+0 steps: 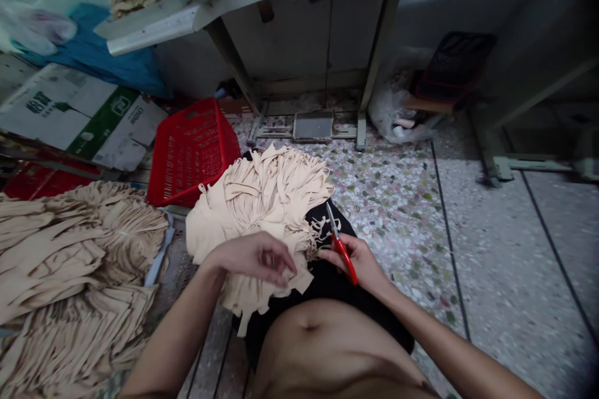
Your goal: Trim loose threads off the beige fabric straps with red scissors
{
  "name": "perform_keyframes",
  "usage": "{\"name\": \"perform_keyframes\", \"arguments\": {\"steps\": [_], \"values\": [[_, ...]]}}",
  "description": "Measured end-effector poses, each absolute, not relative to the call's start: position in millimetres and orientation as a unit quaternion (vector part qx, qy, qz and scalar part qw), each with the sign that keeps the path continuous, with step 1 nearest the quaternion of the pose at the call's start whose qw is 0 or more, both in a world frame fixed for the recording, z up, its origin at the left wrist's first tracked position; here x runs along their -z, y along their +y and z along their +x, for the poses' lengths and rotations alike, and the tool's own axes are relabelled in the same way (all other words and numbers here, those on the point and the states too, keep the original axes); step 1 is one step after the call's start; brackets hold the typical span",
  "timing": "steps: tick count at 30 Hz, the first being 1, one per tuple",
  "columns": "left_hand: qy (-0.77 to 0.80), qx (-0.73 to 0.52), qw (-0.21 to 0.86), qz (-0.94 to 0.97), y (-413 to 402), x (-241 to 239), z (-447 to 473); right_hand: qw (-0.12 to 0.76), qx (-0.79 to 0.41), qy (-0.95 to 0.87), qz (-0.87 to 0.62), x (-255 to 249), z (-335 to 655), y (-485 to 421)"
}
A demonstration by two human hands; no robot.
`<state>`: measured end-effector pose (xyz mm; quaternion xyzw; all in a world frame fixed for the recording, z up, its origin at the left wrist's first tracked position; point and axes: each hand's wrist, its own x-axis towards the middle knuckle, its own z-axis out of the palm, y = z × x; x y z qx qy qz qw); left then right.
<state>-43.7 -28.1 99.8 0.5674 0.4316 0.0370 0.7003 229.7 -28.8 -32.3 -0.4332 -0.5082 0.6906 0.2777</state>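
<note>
Beige fabric bundle (259,206) lies on black cloth (327,280) over the person's lap, at twelve o'clock from the left hand (253,257), whose fingers (286,267) pinch its lower edge. The right hand (356,262) closes around red-handled scissors (344,251), blades pressed together, beside loose threads (319,226). Red plastic basket (191,153) stands at eleven o'clock.

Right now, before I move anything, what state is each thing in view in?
Beige fabric bundle: bunched on black cloth across the lap, pinched by the left hand.
Red-handled scissors: blades look closed, held in the right hand.
Beige strip piles: fanned in layers, left of the person.
Red plastic basket: tipped over.
Printed cardboard carton: lying down beside the basket.
</note>
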Motion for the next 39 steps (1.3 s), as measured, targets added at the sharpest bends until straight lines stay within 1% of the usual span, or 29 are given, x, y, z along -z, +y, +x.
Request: {"name": "perform_keyframes", "arguments": {"steps": [2, 4, 6, 8, 9, 11, 13, 14, 17, 19, 23, 25, 27, 31, 35, 37, 39], "values": [[0.540, -0.155, 0.618, 0.550, -19, -94, -49, 0.288, -0.687, -0.511, -0.429, 28, 225, -22], [0.629, -0.249, 0.488, 0.551, -7, -84, -52, 0.289, -0.685, -0.517, -0.424, 26, 221, -16], [0.686, -0.259, 0.352, 0.582, 6, -71, -54, 0.284, -0.688, -0.518, -0.422, 25, 218, -13], [0.711, -0.207, 0.270, 0.615, 14, -58, -56, 0.275, -0.691, -0.518, -0.422, 28, 218, -12], [0.711, -0.185, 0.260, 0.626, 17, -53, -58, 0.272, -0.689, -0.521, -0.423, 30, 218, -12], [0.699, -0.178, 0.289, 0.629, 19, -44, -61, 0.266, -0.686, -0.527, -0.426, 35, 221, -13], [0.690, -0.223, 0.329, 0.605, 19, -40, -63, 0.260, -0.688, -0.525, -0.429, 39, 223, -12], [0.692, -0.255, 0.327, 0.591, 18, -41, -62, 0.260, -0.690, -0.519, -0.431, 39, 223, -11], [0.707, -0.328, 0.236, 0.581, 13, -47, -53, 0.277, -0.696, -0.491, -0.445, 36, 219, -2], [0.695, -0.309, 0.210, 0.614, 10, -51, -42, 0.300, -0.696, -0.474, -0.449, 29, 213, 8], [0.674, -0.179, 0.267, 0.665, 3, -48, -21, 0.325, -0.699, -0.457, -0.444, 15, 199, 27], [0.679, -0.167, 0.268, 0.663, 0, -44, -16, 0.331, -0.700, -0.453, -0.443, 11, 195, 33], [0.659, -0.193, 0.302, 0.661, -2, -43, -16, 0.334, -0.701, -0.451, -0.440, 8, 193, 35], [0.576, -0.245, 0.455, 0.633, -9, -50, -23, 0.328, -0.710, -0.451, -0.430, 0, 194, 34], [0.518, -0.248, 0.580, 0.578, -11, -60, -25, 0.329, -0.723, -0.455, -0.403, -24, 189, 35], [0.514, -0.275, 0.606, 0.541, -6, -64, -22, 0.356, -0.708, -0.461, -0.400, -38, 187, 40], [0.521, -0.314, 0.616, 0.501, 1, -67, -18, 0.405, -0.691, -0.454, -0.390, -48, 188, 47]]}}
